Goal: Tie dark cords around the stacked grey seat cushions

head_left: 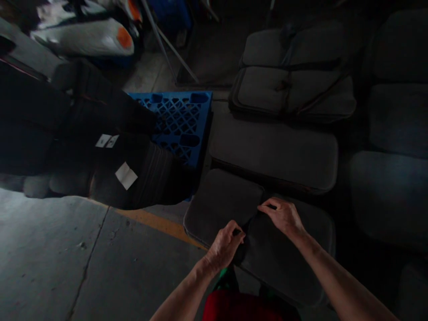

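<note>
In front of me lies a stack of dark grey rounded pads [230, 196], with a dark cloth strip [248, 223] running across its middle and pressing into the top pad. My left hand [227, 245] is closed in a pinch at the near part of the strip, low over the stack. Farther along, my right hand [282, 216] also pinches, its thumb and fingertips meeting at the strip. Poor light hides the strip's ends and any knot.
Beyond is another pad stack [274, 151], then a tied bundle [261, 91]. More pads [391, 191] lie at the right. A blue plastic pallet [200, 120] is left of centre, beside dark stacked pieces bearing white paper labels [126, 175]. A yellow line [160, 223] crosses the concrete floor.
</note>
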`<state>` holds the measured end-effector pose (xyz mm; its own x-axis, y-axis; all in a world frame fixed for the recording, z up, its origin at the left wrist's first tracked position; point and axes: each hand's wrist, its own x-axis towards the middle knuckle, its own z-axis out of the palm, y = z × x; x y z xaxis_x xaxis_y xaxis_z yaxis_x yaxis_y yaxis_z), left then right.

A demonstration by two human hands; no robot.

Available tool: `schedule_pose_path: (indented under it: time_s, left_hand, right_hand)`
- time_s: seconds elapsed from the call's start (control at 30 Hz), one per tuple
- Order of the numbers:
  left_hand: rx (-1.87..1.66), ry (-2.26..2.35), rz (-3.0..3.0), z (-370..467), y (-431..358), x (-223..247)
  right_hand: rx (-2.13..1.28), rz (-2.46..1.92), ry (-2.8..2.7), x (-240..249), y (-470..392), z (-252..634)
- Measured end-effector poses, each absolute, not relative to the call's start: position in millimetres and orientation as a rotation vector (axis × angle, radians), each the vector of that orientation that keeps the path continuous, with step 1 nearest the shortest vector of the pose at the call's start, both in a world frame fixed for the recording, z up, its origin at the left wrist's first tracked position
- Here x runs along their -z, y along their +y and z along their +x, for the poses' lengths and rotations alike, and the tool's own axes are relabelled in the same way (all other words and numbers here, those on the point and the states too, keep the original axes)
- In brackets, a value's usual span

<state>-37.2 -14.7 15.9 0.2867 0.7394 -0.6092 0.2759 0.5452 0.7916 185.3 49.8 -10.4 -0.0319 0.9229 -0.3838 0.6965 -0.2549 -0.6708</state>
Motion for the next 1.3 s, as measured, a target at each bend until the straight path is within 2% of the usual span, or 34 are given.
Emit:
schedule_pose_path:
  time_s: [0.17,0.3,0.4,0.57,0.77,0.97,1.13,1.3]
  left_hand:
    - [-0.485,1.299,1.039,-25.9,-20.1,-0.4]
    - [-0.703,1.241,0.696,-15.5,-25.9,10.1]
    - [-0.718,1.216,0.664,-16.0,-27.1,8.1]
    - [-0.659,1.274,0.771,-23.7,-21.3,-7.2]
    - [-0.578,1.340,0.851,-20.9,-19.3,-10.9]
    - [-0.560,1.327,0.809,-23.1,-15.1,-8.8]
    - [-0.662,1.325,0.656,-24.2,-15.8,-10.3]
    - [-0.814,1.478,0.593,-21.3,-22.3,-20.1]
  right_hand:
    - [-0.985,-1.570,-2.006,-29.3,26.9,144.1]
    - [-1.126,-1.256,-2.287,-44.8,11.0,107.6]
    - [-1.333,-1.197,-2.227,-45.0,12.1,104.7]
    - [-1.608,-1.373,-1.666,-34.3,14.4,132.8]
    - [-1.618,-1.376,-1.680,-6.8,9.6,144.1]
    - [-1.868,-1.575,-1.171,9.7,10.9,149.0]
    - [-2.067,-1.576,-1.127,14.9,15.1,159.5]
    - [-2.063,-1.561,-1.326,11.8,23.0,156.6]
